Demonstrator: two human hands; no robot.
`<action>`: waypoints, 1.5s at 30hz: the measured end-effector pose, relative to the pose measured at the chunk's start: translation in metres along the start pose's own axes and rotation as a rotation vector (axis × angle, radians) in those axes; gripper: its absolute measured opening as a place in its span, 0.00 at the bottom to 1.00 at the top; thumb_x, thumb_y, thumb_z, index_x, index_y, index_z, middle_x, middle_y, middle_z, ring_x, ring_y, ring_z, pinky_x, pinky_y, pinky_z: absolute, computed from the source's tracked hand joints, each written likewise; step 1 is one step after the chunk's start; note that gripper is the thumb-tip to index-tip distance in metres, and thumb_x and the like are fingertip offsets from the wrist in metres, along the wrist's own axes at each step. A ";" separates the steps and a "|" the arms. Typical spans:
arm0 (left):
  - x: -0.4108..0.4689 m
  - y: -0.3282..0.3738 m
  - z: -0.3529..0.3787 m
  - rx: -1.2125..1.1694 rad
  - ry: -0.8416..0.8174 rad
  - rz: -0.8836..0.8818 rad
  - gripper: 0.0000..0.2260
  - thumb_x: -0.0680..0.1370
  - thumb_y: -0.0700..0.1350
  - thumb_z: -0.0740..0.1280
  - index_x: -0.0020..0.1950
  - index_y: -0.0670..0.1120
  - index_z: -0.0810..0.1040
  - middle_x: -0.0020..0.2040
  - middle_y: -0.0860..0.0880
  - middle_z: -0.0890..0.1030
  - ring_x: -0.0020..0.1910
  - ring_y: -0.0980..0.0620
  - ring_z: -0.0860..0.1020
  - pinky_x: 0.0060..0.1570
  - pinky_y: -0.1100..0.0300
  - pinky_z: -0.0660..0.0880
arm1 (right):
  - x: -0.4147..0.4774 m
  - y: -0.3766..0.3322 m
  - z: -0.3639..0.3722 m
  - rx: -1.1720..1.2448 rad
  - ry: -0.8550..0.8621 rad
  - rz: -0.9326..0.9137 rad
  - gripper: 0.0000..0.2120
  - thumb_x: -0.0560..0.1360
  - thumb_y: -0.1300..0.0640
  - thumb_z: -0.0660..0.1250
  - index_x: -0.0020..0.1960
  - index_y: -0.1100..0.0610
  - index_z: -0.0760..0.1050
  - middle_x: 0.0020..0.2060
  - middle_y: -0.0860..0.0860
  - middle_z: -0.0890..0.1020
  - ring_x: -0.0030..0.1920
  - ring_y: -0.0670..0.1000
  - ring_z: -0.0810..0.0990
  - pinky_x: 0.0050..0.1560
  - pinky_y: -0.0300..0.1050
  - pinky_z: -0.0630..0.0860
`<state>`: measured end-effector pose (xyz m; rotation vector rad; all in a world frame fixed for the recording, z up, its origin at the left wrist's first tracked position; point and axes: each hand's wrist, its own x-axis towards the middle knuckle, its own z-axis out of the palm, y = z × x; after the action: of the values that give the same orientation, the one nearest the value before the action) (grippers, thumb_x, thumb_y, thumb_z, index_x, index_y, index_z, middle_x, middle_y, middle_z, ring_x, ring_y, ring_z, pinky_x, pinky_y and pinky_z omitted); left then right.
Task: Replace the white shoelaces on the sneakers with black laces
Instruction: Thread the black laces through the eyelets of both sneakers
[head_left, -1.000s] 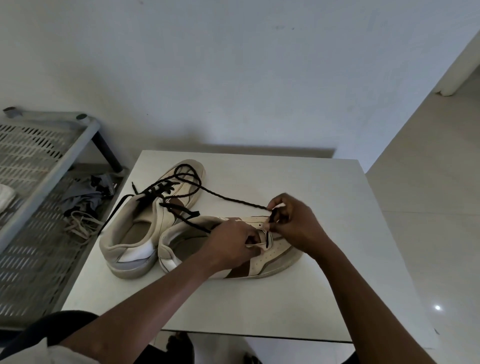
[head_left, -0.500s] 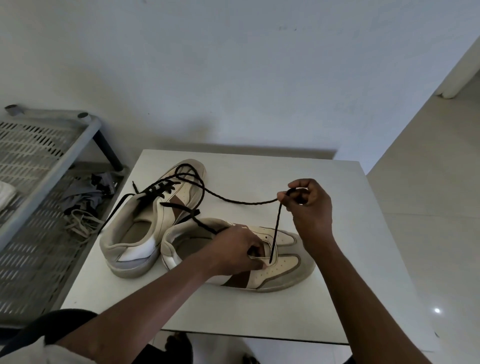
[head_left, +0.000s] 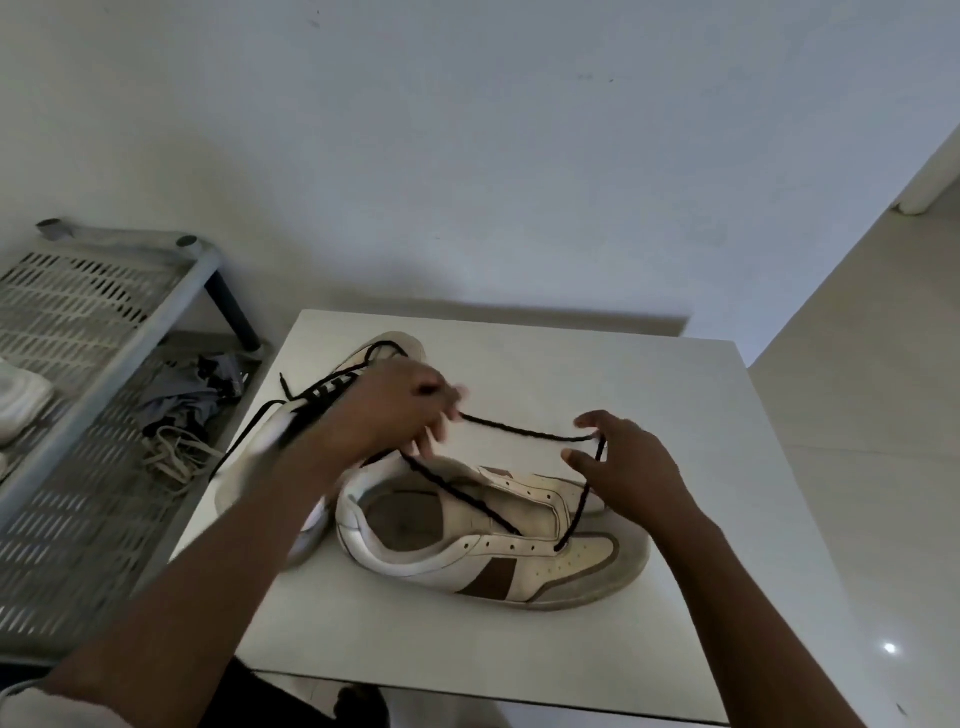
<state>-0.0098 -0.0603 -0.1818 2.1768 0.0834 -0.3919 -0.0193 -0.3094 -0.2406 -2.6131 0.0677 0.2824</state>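
white tabletop (head_left: 675, 389) mid-frame carries the near sneaker (head_left: 493, 551) at lower centre, black lace (head_left: 519, 431) through its toe eyelets. right hand (head_left: 628, 467) hooks the lace between thumb and forefinger — best to even both ends before crossing. left hand (head_left: 395, 410) is blurred — its grip cannot be told, and it half hides the far sneaker (head_left: 397, 344).

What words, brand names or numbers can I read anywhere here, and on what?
No readable text anywhere.
Near sneaker: brown stripe only, no lettering visible.
Far sneaker: partly hidden behind the blurred left hand; nothing legible.
Black lace, table, metal rack: no print visible.
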 end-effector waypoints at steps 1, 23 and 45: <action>0.007 -0.007 -0.013 0.126 0.174 -0.015 0.11 0.78 0.49 0.66 0.44 0.43 0.81 0.36 0.45 0.83 0.33 0.47 0.81 0.33 0.59 0.77 | 0.001 -0.004 0.001 -0.104 0.027 0.037 0.23 0.76 0.43 0.66 0.69 0.48 0.68 0.63 0.53 0.74 0.62 0.54 0.73 0.58 0.50 0.72; 0.042 -0.008 -0.029 -0.779 0.419 -0.063 0.07 0.77 0.35 0.59 0.42 0.43 0.74 0.31 0.47 0.76 0.27 0.52 0.75 0.30 0.60 0.70 | 0.124 -0.153 0.019 0.875 0.014 -0.052 0.08 0.80 0.56 0.63 0.44 0.59 0.72 0.30 0.54 0.77 0.22 0.48 0.70 0.23 0.38 0.66; 0.035 -0.045 -0.116 -1.268 0.392 0.043 0.24 0.83 0.58 0.49 0.57 0.40 0.75 0.45 0.43 0.85 0.45 0.47 0.84 0.41 0.58 0.74 | 0.101 -0.330 -0.025 0.657 -0.223 -0.563 0.11 0.77 0.64 0.63 0.58 0.59 0.77 0.49 0.52 0.85 0.31 0.46 0.79 0.27 0.36 0.70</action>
<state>0.0426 0.0566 -0.1639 0.9603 0.3841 0.1346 0.1176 -0.0337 -0.0820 -1.8393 -0.5493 0.2837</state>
